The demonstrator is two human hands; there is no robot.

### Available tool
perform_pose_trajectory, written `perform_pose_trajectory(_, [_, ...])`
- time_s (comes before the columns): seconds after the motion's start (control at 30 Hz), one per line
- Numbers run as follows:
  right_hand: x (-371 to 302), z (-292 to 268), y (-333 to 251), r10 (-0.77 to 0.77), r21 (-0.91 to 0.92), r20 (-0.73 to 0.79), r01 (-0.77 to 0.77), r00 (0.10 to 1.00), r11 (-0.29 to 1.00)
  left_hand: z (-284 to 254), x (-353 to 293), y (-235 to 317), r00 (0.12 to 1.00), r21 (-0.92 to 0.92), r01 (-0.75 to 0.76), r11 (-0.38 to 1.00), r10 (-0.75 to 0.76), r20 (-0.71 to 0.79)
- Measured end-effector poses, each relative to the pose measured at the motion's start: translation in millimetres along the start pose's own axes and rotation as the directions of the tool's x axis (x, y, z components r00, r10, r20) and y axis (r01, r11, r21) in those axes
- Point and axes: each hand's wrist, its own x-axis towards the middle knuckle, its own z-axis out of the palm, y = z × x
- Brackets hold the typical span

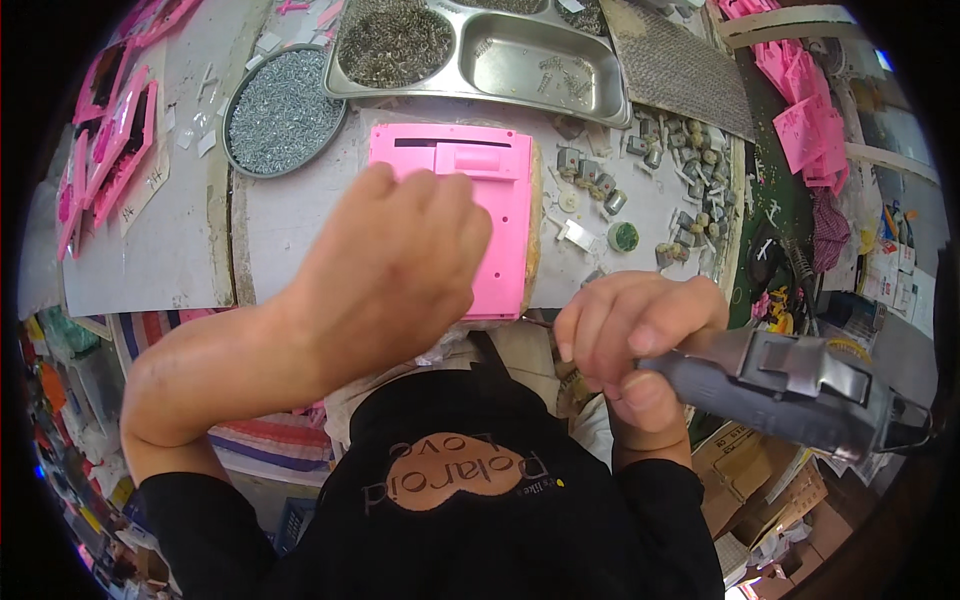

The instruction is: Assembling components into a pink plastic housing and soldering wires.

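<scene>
A flat pink plastic housing lies in front of me at the table's near edge, with a long slot across its far end and small holes down its right side. My left hand is closed in a fist over its left part. Whatever those fingers hold, if anything, is hidden. To the right of the housing, my right hand grips a dark grey power screwdriver. The tool lies on its side with its metal clip end toward the right. A thin shaft shows at the left of that hand, by the housing's near right corner.
A round tray of small screws stands at the left. Behind the housing is a metal compartment tray with small metal parts. Several small motor-like blocks and a green roll lie to the right. Pink panels are stacked far left.
</scene>
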Motion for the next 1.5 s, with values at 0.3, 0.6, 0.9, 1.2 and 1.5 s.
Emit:
perform_pose_trajectory(0.3, [-7,-4,24,-0.158,0.002,0.064,0.158,0.985,0.987,37,-22,-17,0.908,-0.480,-0.108,0.870,-0.110,-0.403])
perform_pose_trajectory(0.6, [-2,-1,31,-0.131,-0.280,0.313,0.223,0.941,0.934,60,-36,-14,0.951,-0.486,-0.110,0.867,-0.050,-0.304])
perform_pose_trajectory(0.9, [37,-1,30,-0.193,-0.141,0.320,0.248,0.927,0.958,59,-36,-14,0.951,-0.500,-0.102,0.860,-0.063,-0.302])
perform_pose_trajectory(1.2, [45,3,40,-0.151,-0.206,0.445,0.265,0.883,0.942,64,-37,-18,0.945,-0.550,-0.105,0.829,-0.088,-0.314])
perform_pose_trajectory(1.5, [67,-20,26,-0.182,-0.086,0.353,0.226,0.918,0.970,66,-36,-18,0.940,-0.523,-0.111,0.845,-0.082,-0.332])
